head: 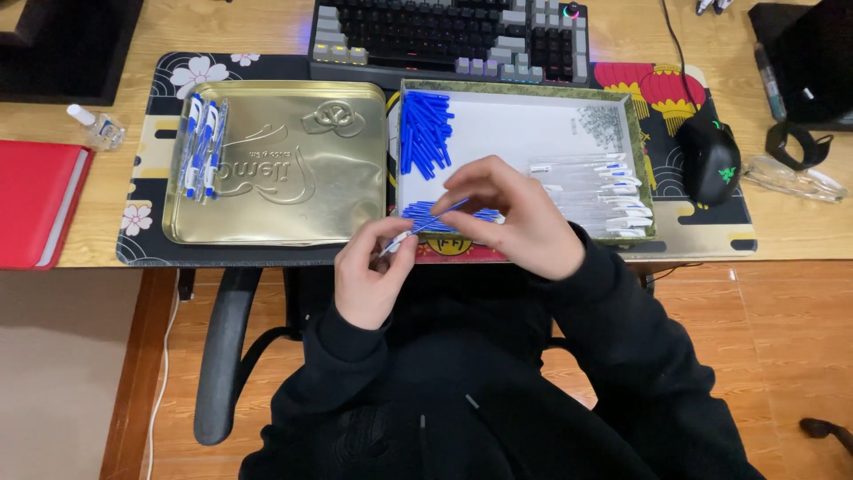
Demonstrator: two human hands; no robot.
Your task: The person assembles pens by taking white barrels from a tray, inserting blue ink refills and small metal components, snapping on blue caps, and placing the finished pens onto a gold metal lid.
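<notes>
My left hand point(373, 271) grips a clear pen barrel point(397, 240) at the desk's front edge. A thin blue refill point(444, 213) is pinched in my right hand point(511, 213), its lower end at the barrel's mouth. Both hands hover over the near corner of a white shallow box point(524, 124). That box holds blue pen caps point(425, 132) at the far left, more blue refills point(426, 213) along the near edge, and clear pen barrels point(609, 191) on the right. Three finished blue-and-white pens point(203, 145) lie on a gold tin lid point(284, 169) to the left.
A keyboard point(449, 36) stands behind the box. A black mouse point(709, 158) rests at the right, a red folder point(35, 200) at the left, with a small clear bottle point(96, 126) near it. A patterned desk mat point(693, 222) lies under everything. Chair armrest point(222, 351) is below.
</notes>
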